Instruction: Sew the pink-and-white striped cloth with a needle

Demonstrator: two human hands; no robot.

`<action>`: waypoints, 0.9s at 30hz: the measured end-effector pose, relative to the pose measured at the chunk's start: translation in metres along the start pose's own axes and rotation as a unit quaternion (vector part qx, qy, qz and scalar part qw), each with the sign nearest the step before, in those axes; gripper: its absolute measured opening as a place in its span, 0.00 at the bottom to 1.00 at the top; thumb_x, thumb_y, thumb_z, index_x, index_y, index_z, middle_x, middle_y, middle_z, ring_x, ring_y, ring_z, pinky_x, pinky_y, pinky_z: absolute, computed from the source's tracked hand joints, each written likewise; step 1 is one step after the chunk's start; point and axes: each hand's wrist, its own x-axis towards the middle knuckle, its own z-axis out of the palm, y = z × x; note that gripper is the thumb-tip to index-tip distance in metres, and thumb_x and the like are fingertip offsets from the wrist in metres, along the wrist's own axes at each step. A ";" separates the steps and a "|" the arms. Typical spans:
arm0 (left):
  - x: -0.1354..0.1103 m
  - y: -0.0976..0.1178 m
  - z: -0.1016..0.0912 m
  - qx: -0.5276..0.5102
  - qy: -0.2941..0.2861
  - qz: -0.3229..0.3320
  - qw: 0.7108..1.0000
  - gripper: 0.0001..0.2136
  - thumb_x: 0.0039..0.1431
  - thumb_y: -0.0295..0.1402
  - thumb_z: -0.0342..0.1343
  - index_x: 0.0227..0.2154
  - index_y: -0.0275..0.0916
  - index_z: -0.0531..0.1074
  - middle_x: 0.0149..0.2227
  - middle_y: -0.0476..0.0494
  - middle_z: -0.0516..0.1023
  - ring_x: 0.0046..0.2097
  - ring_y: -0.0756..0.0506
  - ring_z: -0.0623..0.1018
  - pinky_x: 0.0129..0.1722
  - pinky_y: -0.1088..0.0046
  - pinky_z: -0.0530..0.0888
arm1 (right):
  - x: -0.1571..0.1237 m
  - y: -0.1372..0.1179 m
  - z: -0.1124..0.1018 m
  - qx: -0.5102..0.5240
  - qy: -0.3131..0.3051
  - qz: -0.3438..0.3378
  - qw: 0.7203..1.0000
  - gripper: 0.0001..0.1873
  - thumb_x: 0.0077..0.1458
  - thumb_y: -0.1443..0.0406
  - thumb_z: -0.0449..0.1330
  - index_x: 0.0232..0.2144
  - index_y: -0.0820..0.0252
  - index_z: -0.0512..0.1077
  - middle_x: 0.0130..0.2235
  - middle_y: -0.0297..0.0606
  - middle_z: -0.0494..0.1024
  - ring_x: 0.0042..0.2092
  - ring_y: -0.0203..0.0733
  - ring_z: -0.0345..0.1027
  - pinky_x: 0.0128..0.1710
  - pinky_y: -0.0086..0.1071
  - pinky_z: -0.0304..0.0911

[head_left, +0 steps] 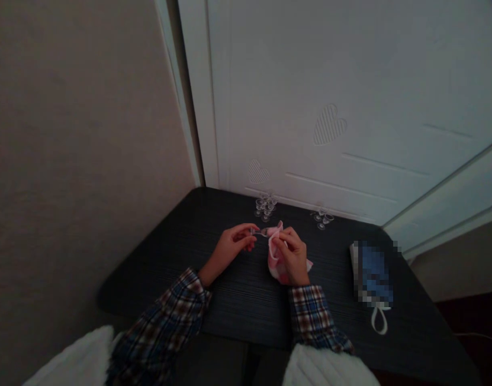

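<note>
Over the middle of the dark table, my left hand (240,239) pinches the foot of a small stemmed glass (263,232), which lies sideways between my hands. A pink and white cloth (277,262) is gathered in my right hand (293,253), its fingers pressed together on it. The cloth covers the bowl end of the glass, so that end is hidden. Beyond my hands, a cluster of several small clear stemmed glasses (266,206) stands near the back edge. Farther right stands a smaller group of similar glasses (321,216).
The dark wood-grain table (165,257) has rounded corners and meets a white panel (270,107) with raised hearts at the back. On the right lies a blurred-out blue object (374,273) with a white strap loop (379,320). A beige wall (89,134) rises on the left.
</note>
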 end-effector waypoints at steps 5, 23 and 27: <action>0.000 0.002 0.001 0.057 0.012 0.001 0.998 0.14 0.55 0.39 0.49 0.35 0.33 0.70 0.22 0.49 0.70 0.24 0.51 0.69 0.25 0.77 0.66 | 0.001 0.000 0.002 -0.016 -0.014 -0.001 1.000 0.05 0.52 0.66 0.57 0.29 0.58 0.73 0.30 0.34 0.67 0.35 0.36 0.61 0.36 0.30 0.57; 0.000 -0.001 0.000 0.114 -0.018 -0.004 0.993 0.13 0.55 0.41 0.49 0.26 0.35 0.68 0.20 0.50 0.68 0.22 0.52 0.69 0.22 0.78 0.65 | 0.001 0.001 0.001 -0.053 -0.011 0.003 0.999 0.06 0.51 0.63 0.56 0.25 0.59 0.69 0.28 0.32 0.62 0.32 0.35 0.57 0.33 0.29 0.55; -0.001 -0.001 0.002 0.171 -0.015 0.019 0.985 0.13 0.53 0.40 0.53 0.35 0.36 0.70 0.24 0.49 0.71 0.24 0.51 0.70 0.25 0.77 0.67 | 0.001 0.005 0.000 -0.059 0.010 -0.001 0.998 0.06 0.51 0.63 0.56 0.25 0.59 0.70 0.27 0.32 0.62 0.31 0.35 0.58 0.33 0.29 0.55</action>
